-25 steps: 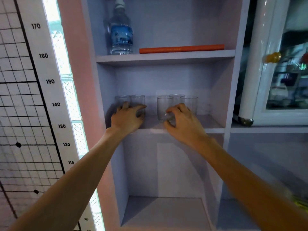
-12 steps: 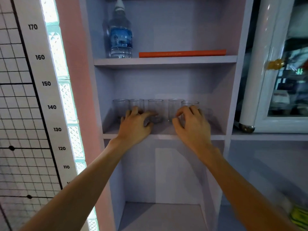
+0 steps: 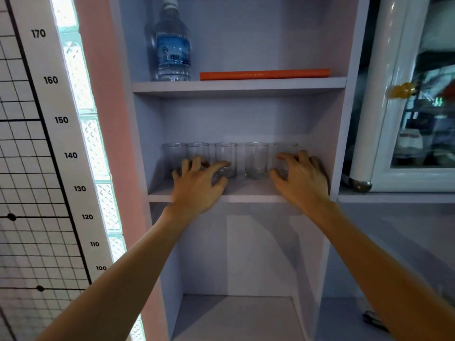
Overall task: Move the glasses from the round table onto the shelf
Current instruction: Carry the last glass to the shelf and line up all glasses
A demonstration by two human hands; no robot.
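Several clear glasses stand upright in a row at the back of the middle shelf (image 3: 246,190) of a pale cabinet. My left hand (image 3: 199,185) rests on the shelf with fingers spread, covering the base of the second glass (image 3: 197,150), its thumb against the third glass (image 3: 226,153). The fourth glass (image 3: 256,159) stands free between my hands. My right hand (image 3: 301,179) curls thumb and fingers around the lower part of the rightmost glass (image 3: 285,147), close to the cabinet's right wall. The round table is out of view.
On the upper shelf stand a water bottle (image 3: 173,50) and a flat orange book (image 3: 264,74). An open compartment (image 3: 236,316) lies below. A height chart (image 3: 61,119) covers the left wall; a white glass-door cabinet (image 3: 384,107) stands to the right.
The glasses have gone from two clusters to an evenly spaced row. My right hand moved right with the end glass; my left hand's fingers have opened.
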